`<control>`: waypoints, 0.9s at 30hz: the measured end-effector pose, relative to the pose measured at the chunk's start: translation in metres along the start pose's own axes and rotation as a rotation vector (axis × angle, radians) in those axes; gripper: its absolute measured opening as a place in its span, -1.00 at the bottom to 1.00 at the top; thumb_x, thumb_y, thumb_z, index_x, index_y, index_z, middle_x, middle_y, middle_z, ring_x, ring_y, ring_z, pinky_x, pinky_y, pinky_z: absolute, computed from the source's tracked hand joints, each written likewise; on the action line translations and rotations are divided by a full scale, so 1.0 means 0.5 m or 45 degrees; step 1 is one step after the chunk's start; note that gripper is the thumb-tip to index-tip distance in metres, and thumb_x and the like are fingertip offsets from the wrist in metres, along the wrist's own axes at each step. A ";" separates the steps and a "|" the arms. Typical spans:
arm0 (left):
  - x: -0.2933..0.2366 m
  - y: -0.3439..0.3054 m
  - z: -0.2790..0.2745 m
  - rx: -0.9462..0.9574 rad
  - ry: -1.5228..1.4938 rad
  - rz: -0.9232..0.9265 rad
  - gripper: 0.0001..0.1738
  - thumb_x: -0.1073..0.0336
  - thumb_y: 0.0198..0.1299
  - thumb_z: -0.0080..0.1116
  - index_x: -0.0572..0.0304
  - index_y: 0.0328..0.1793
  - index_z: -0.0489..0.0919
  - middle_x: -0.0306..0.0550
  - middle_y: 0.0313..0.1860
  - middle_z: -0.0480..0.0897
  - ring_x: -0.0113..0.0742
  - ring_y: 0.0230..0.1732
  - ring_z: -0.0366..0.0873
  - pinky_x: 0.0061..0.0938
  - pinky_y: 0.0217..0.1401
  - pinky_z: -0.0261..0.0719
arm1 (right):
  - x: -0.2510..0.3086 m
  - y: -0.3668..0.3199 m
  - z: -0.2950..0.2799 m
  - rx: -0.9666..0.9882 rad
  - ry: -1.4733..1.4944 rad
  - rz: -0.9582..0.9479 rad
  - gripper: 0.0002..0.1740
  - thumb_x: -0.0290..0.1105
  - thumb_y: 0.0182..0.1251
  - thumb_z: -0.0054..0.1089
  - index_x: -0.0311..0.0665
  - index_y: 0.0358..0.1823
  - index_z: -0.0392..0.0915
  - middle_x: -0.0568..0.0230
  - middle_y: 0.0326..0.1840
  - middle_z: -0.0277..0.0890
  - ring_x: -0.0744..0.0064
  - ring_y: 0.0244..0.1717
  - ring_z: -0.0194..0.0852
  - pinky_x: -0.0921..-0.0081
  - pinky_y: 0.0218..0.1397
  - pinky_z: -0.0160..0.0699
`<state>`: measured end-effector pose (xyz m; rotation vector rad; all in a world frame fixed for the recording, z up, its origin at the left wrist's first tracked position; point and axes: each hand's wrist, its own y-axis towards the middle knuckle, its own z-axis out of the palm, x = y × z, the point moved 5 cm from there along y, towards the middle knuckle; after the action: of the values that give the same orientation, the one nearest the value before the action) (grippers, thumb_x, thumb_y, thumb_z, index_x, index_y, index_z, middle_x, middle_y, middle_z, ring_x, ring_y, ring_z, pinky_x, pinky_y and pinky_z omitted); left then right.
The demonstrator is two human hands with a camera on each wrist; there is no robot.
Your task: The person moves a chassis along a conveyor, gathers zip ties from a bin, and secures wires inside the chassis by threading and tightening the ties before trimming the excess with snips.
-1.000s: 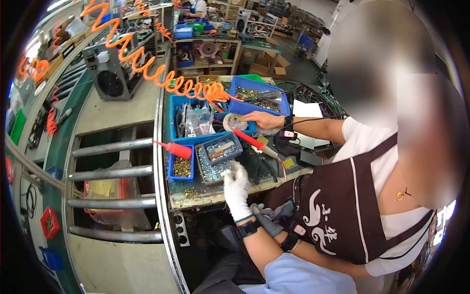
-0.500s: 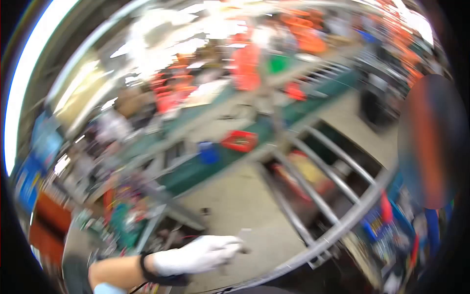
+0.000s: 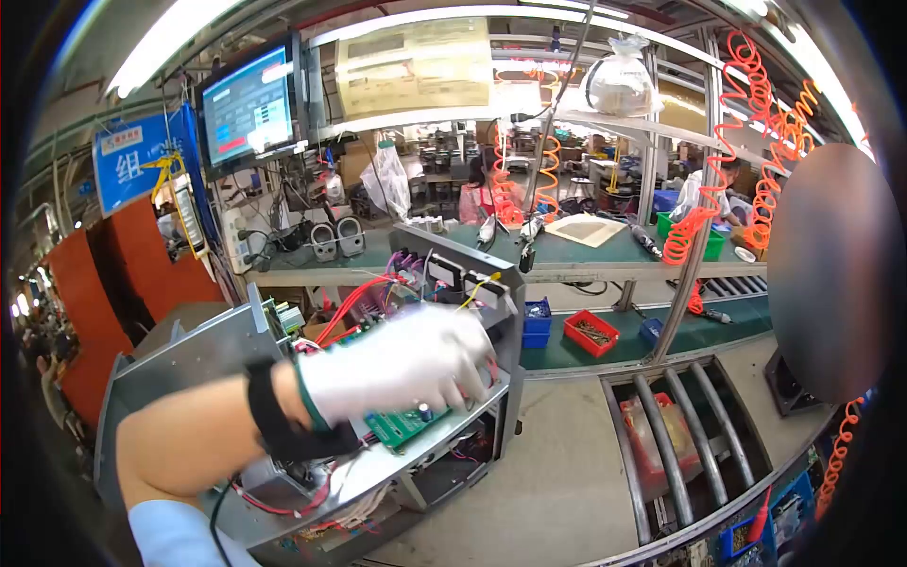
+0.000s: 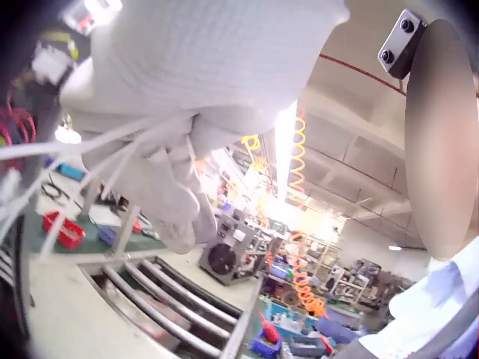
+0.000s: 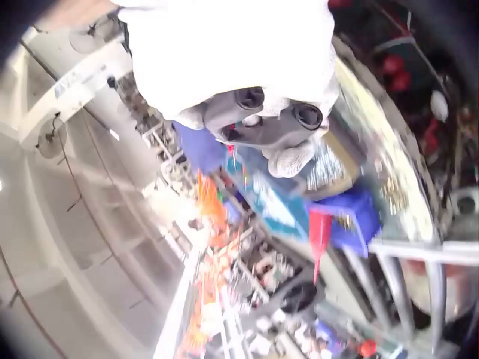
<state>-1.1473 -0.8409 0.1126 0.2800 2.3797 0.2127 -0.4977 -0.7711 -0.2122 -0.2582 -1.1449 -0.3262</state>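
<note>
In the head view my white-gloved left hand (image 3: 402, 364) is over an open grey metal chassis (image 3: 189, 350) with a green circuit board (image 3: 402, 427) and red wires inside; blur hides any contact. The left wrist view shows the left hand (image 4: 172, 112) with curled fingers, and thin white strips (image 4: 97, 140) running from the left edge into its grip. My gloved right hand (image 5: 232, 67), only in the right wrist view, holds a dark grey piece (image 5: 262, 131) with two round ends between its fingers.
Rollers (image 3: 661, 444) are set in the bench right of the chassis. Behind stand a red bin (image 3: 591, 333) and blue bins (image 3: 537, 323). A monitor (image 3: 248, 109) hangs upper left; orange coiled hoses hang at right. Below the right hand is a red nozzle (image 5: 319, 228).
The head view has swung from the parts bins and another person to the chassis. My left hand, low over the bench half a second ago, now appears larger, over the chassis.
</note>
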 end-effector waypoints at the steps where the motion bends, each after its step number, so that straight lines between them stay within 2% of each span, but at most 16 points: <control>1: -0.002 -0.012 -0.062 -0.095 0.465 0.310 -0.71 0.40 0.17 0.08 0.34 0.02 0.56 -0.18 -0.29 0.59 -0.43 -0.20 0.54 -0.53 -0.18 0.49 | 0.023 -0.026 0.081 0.130 0.173 -0.067 -0.47 -0.14 0.35 0.18 -0.22 0.26 0.39 0.06 0.17 0.48 0.23 0.14 0.48 0.40 0.19 0.52; 2: 0.032 -0.018 -0.128 -0.227 0.266 0.000 -0.74 0.41 0.20 0.04 0.34 -0.01 0.56 -0.20 -0.35 0.57 -0.42 -0.29 0.52 -0.49 -0.26 0.47 | 0.053 -0.056 0.160 0.262 0.344 -0.134 -0.50 -0.18 0.38 0.16 -0.24 0.25 0.38 0.06 0.17 0.48 0.25 0.14 0.47 0.42 0.18 0.52; 3: 0.070 -0.029 -0.170 -0.345 0.065 -0.309 -0.76 0.41 0.23 0.00 0.34 -0.04 0.57 -0.22 -0.41 0.55 -0.41 -0.38 0.51 -0.46 -0.35 0.45 | 0.066 -0.067 0.234 0.276 -0.157 -0.405 -0.45 -0.12 0.38 0.16 -0.15 0.33 0.33 0.03 0.24 0.43 0.20 0.28 0.34 0.39 0.25 0.46; 4: 0.083 -0.030 -0.177 -0.336 0.048 -0.284 -0.76 0.41 0.23 0.00 0.34 -0.04 0.57 -0.22 -0.41 0.55 -0.41 -0.38 0.51 -0.46 -0.35 0.45 | 0.083 -0.072 0.327 0.278 -0.663 -0.665 -0.39 -0.06 0.39 0.15 -0.06 0.40 0.27 0.00 0.31 0.39 0.15 0.43 0.20 0.37 0.31 0.39; 5: 0.110 -0.030 -0.193 -0.505 0.057 -0.392 -0.77 0.41 0.25 -0.04 0.34 -0.06 0.57 -0.23 -0.46 0.53 -0.40 -0.45 0.48 -0.44 -0.42 0.41 | 0.103 -0.093 0.477 0.724 0.292 -0.071 -0.40 -0.12 0.31 0.15 -0.20 0.34 0.35 0.24 0.00 0.54 0.37 -0.15 0.51 0.41 -0.06 0.56; 6: 0.144 -0.032 -0.205 -0.674 0.058 -0.507 -0.76 0.42 0.27 -0.09 0.33 -0.08 0.57 -0.23 -0.50 0.52 -0.40 -0.52 0.45 -0.41 -0.50 0.37 | 0.135 -0.130 0.593 0.845 0.220 -0.124 -0.35 -0.13 0.26 0.19 -0.21 0.35 0.31 0.25 0.01 0.50 0.43 -0.15 0.49 0.47 -0.06 0.54; 7: 0.202 -0.018 -0.200 -0.592 0.985 0.129 -0.76 0.39 0.27 -0.11 0.34 -0.10 0.56 -0.20 -0.52 0.52 -0.39 -0.51 0.47 -0.43 -0.49 0.39 | 0.160 -0.152 0.694 0.970 0.145 -0.174 -0.29 -0.14 0.22 0.24 -0.21 0.37 0.26 0.25 0.01 0.47 0.50 -0.16 0.46 0.52 -0.05 0.52; 9: 0.216 -0.020 -0.173 -0.558 0.870 -0.124 -0.75 0.36 0.27 -0.12 0.35 -0.12 0.55 -0.15 -0.49 0.54 -0.38 -0.46 0.50 -0.43 -0.41 0.44 | 0.213 -0.160 0.870 1.346 -0.110 -0.603 -0.32 -0.41 0.08 0.28 -0.34 0.30 0.32 0.19 0.10 0.48 0.29 -0.03 0.57 0.33 0.11 0.55; 11: 0.249 -0.030 -0.153 -0.660 0.484 -0.347 -0.72 0.36 0.24 -0.13 0.37 -0.08 0.54 -0.10 -0.45 0.58 -0.36 -0.41 0.53 -0.41 -0.33 0.48 | 0.304 -0.266 1.044 1.367 -0.822 -1.462 -0.29 -0.51 -0.11 0.31 -0.36 0.22 0.38 0.11 0.00 0.52 0.20 -0.05 0.57 0.29 0.10 0.53; 14: 0.286 -0.041 -0.125 -0.832 0.271 -0.487 -0.74 0.38 0.23 -0.15 0.35 -0.11 0.52 -0.06 -0.42 0.59 -0.32 -0.36 0.55 -0.38 -0.28 0.49 | 0.338 -0.327 1.237 1.669 -0.973 -1.947 -0.44 -0.47 -0.15 0.29 -0.31 0.02 0.49 0.02 -0.13 0.56 0.00 -0.07 0.55 0.17 0.03 0.48; 15: 0.279 -0.041 -0.110 -0.784 0.545 -0.411 -0.75 0.32 0.24 -0.06 0.35 -0.10 0.52 -0.01 -0.38 0.61 -0.26 -0.31 0.57 -0.33 -0.24 0.50 | 0.333 -0.335 1.290 1.747 -0.993 -2.055 -0.51 -0.44 -0.14 0.29 -0.27 -0.05 0.53 0.01 -0.19 0.56 -0.03 -0.10 0.54 0.15 0.00 0.45; 17: 0.254 -0.034 -0.095 -0.730 0.596 -0.423 -0.69 0.22 0.23 0.07 0.36 -0.07 0.53 0.04 -0.31 0.63 -0.19 -0.25 0.60 -0.30 -0.15 0.52 | 0.310 -0.343 1.382 1.772 -1.311 -2.311 -0.48 -0.29 -0.11 0.39 -0.27 -0.04 0.55 0.08 -0.15 0.56 0.05 -0.07 0.54 0.19 0.04 0.39; 18: 0.257 -0.026 -0.099 -0.823 0.187 -0.808 -0.65 0.13 0.25 0.10 0.35 -0.15 0.47 0.28 -0.20 0.59 0.14 -0.11 0.56 -0.10 -0.08 0.49 | 0.301 -0.355 1.417 1.791 -1.432 -2.325 -0.53 -0.19 -0.06 0.37 -0.20 -0.08 0.58 0.12 -0.28 0.53 0.10 -0.14 0.53 0.21 0.10 0.33; 21: 0.266 -0.003 -0.100 -0.865 -0.030 -1.042 -0.54 0.05 0.20 0.20 0.36 -0.07 0.49 0.22 -0.26 0.62 0.07 -0.19 0.62 -0.17 -0.12 0.51 | 0.265 -0.383 1.475 1.774 -1.414 -2.607 -0.66 -0.20 -0.01 0.31 -0.15 -0.19 0.60 0.14 -0.31 0.53 0.14 -0.17 0.53 0.22 0.12 0.28; 25: 0.327 0.012 -0.090 -0.998 0.022 -1.027 -0.58 0.06 0.23 0.16 0.35 -0.10 0.54 0.21 -0.29 0.64 0.08 -0.26 0.64 -0.18 -0.15 0.52 | 0.224 -0.420 1.492 1.976 -1.677 -2.681 -0.63 -0.22 -0.06 0.25 -0.20 -0.18 0.62 0.12 -0.30 0.53 0.13 -0.13 0.53 0.13 0.23 0.22; 27: 0.320 0.019 -0.086 -0.786 -0.018 -1.207 -0.62 0.06 0.26 0.12 0.31 -0.18 0.59 0.19 -0.30 0.66 0.06 -0.23 0.64 -0.20 -0.15 0.52 | 0.205 -0.443 1.498 2.007 -1.799 -2.694 -0.63 -0.24 -0.04 0.22 -0.19 -0.16 0.62 0.13 -0.27 0.54 0.13 -0.10 0.53 0.11 0.29 0.20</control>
<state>-1.2898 -0.7936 0.0426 -1.0918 2.0477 0.4530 -1.1768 -0.7155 0.1834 2.7146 -2.2048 -0.9314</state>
